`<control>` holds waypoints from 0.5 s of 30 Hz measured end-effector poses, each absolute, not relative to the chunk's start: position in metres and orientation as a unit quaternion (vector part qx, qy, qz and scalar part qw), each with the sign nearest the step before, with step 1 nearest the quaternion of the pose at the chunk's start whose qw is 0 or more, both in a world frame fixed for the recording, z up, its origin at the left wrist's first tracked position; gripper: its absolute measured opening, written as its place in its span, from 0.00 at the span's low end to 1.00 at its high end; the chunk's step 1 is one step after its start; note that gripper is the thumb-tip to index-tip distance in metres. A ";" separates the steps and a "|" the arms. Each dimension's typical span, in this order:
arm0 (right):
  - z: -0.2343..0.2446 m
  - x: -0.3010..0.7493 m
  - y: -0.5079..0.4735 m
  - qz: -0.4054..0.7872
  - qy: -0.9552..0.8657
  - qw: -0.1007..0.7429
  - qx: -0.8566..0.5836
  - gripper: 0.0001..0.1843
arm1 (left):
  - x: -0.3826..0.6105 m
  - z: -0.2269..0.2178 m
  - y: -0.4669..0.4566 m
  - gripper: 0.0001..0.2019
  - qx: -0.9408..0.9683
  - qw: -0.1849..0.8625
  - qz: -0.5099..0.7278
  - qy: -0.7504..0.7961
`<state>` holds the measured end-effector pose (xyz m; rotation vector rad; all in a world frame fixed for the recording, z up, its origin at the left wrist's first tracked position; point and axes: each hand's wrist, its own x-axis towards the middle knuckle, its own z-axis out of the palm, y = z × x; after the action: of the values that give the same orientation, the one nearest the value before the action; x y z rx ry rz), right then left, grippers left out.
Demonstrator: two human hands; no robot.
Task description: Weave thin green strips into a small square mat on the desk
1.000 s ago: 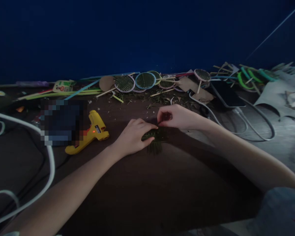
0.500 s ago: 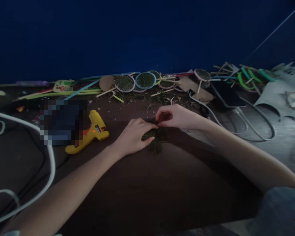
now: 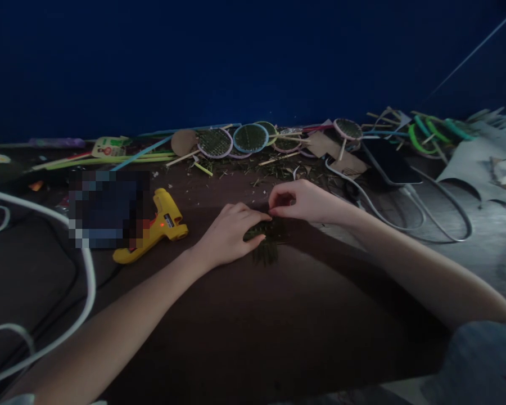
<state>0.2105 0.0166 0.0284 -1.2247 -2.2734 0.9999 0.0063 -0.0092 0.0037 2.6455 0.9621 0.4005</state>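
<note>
A small mat of dark green leaf strips (image 3: 266, 252), woven crosswise with loose ends toward me, lies flat on the dark table. My left hand (image 3: 231, 233) rests over its left side, fingers stretched out and thumb apart, pressing it down. At the mat's far right edge, my right hand (image 3: 299, 201) pinches with thumb and forefinger, the other fingers curled. A green leaf strip seems to be in that pinch, mostly hidden by the fingertips. The two hands nearly touch at the left forefinger's tip.
Left of my left hand lies a yellow glue gun (image 3: 166, 222) with a lit red light. Round woven fans (image 3: 251, 138) and leaf scraps line the back. A phone (image 3: 390, 160) with a white cable (image 3: 417, 208) lies right. A thick white cable (image 3: 88, 270) curves at left.
My right hand has shifted very slightly to the right, its pinch still at the mat's edge. My left hand stays in place on the mat.
</note>
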 end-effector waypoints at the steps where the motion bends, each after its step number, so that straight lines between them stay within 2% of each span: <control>1: 0.029 0.210 0.016 0.350 -0.808 0.189 -0.435 0.07 | 0.006 0.003 -0.009 0.15 0.921 0.147 0.140 0.334; 15: 0.035 0.209 0.014 0.410 -0.739 0.187 -0.500 0.11 | 0.006 0.002 -0.008 0.16 0.921 0.146 0.139 0.334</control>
<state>0.2089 0.0143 0.0349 -1.4072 -2.0817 1.1550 0.0061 -0.0080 0.0022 2.6503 0.9613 0.4011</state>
